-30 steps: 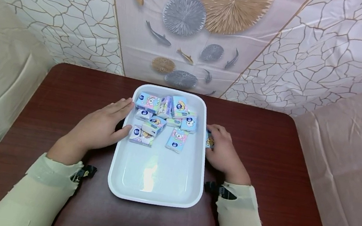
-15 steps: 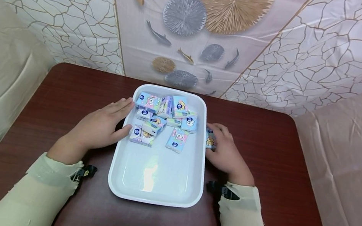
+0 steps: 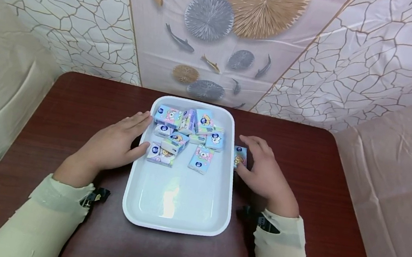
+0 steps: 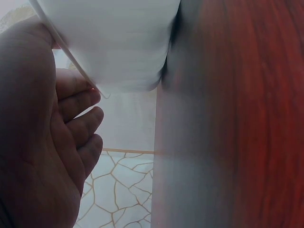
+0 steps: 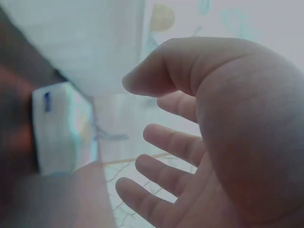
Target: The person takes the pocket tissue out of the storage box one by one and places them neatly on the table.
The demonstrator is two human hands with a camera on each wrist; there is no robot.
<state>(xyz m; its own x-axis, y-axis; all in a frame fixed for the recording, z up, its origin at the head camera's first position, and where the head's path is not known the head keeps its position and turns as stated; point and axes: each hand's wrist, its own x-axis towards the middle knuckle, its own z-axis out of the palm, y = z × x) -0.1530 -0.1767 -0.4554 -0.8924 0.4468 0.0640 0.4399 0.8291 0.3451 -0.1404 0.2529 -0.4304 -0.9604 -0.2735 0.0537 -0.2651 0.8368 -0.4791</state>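
My left hand (image 3: 112, 145) rests against the left rim of a white plastic tray (image 3: 195, 201), its fingers straight; the left wrist view shows the fingers beside the tray wall (image 4: 118, 47). To the right of the tray, a small blue tissue pack (image 3: 240, 155) lies on the table close to the tray's side. Just right of that pack is my right hand (image 3: 265, 172), fingers spread and holding nothing. In the right wrist view the pack (image 5: 61, 130) sits apart from the fingers. Several tissue packs (image 3: 201, 159) in blue, purple and white lie jumbled in the far half of the tray.
The tray stands on a dark red-brown wooden table (image 3: 291, 254). A patterned wall covering (image 3: 204, 58) rises behind the far edge. Pale cloth (image 3: 393, 172) hangs on the right, with more cloth (image 3: 0, 73) on the left.
My right hand has let go of the tissue pack beside the tray and drawn back to the right, its fingers spreading. The pack stays on the table; my left hand has not moved.
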